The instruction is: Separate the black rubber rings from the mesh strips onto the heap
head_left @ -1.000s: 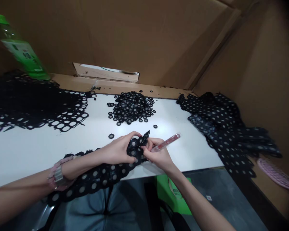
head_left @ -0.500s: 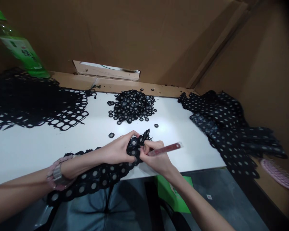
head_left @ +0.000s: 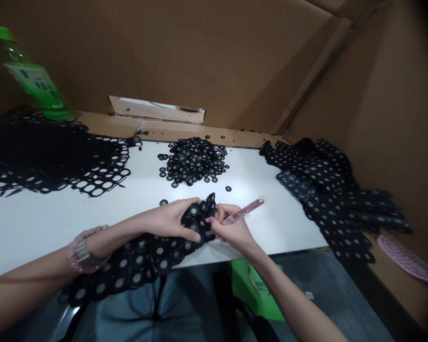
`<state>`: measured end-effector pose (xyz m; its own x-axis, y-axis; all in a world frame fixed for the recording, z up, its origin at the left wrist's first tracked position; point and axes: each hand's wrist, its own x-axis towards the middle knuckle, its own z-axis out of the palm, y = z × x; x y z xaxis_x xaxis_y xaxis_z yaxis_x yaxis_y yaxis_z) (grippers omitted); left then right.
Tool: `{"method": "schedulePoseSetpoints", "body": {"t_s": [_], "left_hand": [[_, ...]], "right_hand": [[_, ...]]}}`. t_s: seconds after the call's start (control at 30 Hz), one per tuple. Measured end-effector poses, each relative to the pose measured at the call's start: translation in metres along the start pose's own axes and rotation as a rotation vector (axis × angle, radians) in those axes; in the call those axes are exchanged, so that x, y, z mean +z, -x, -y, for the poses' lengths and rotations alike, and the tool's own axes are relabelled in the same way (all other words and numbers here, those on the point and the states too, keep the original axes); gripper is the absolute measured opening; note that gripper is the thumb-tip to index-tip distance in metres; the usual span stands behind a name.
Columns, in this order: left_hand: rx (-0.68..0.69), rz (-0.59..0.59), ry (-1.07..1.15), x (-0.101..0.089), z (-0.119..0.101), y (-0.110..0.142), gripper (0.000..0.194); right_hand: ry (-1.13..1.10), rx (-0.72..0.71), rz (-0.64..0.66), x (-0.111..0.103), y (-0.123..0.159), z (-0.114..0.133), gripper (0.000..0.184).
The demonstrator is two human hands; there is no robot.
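Observation:
My left hand [head_left: 169, 218] grips a black rubbery sheet [head_left: 137, 260] dotted with pale grey discs, its thumb in front and its fingers behind. The sheet hangs along the table's front edge, partly under my left forearm. Close beside, my right hand [head_left: 236, 233] is closed around a slim tool with a reddish handle [head_left: 248, 209] in clear plastic. The tool's working end is hidden by the fingers, so its kind is unclear. My right fingertips touch the sheet's right end. Behind the hands lies a heap of loose black rings with grey centres [head_left: 196, 161].
Black lattice offcuts [head_left: 46, 154] cover the left of the white table [head_left: 257, 171]. A green drink bottle [head_left: 39, 83] stands behind them. More dotted sheets [head_left: 324, 185] drape over the right edge. Cardboard walls [head_left: 199, 52] enclose the back and right.
The tool's handle dipped toward level half a second ago and now slants up again. My left hand and the sheet's held end have shifted slightly left. The view has tilted a little.

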<state>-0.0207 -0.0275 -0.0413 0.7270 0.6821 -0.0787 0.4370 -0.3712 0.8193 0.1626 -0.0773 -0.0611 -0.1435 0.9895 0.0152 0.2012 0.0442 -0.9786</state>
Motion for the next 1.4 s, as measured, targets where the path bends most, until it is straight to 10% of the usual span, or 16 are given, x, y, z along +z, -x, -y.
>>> {"method": "schedulePoseSetpoints", "body": {"t_s": [0.5,1.2,1.4], "left_hand": [[-0.05,-0.126,-0.2,-0.014,0.013,-0.014,0.027],[-0.019,-0.118,-0.111,-0.017,0.017,-0.008,0.025],[-0.045,-0.121,-0.029,-0.015,0.014,-0.01,0.023]], "right_hand": [[-0.259,-0.045,-0.247,0.02,-0.07,0.001,0.026],[0.294,-0.282,-0.168,0.025,-0.062,-0.004,0.025],[0.017,-0.181,-0.213,0.018,-0.064,-0.003,0.024]]}}
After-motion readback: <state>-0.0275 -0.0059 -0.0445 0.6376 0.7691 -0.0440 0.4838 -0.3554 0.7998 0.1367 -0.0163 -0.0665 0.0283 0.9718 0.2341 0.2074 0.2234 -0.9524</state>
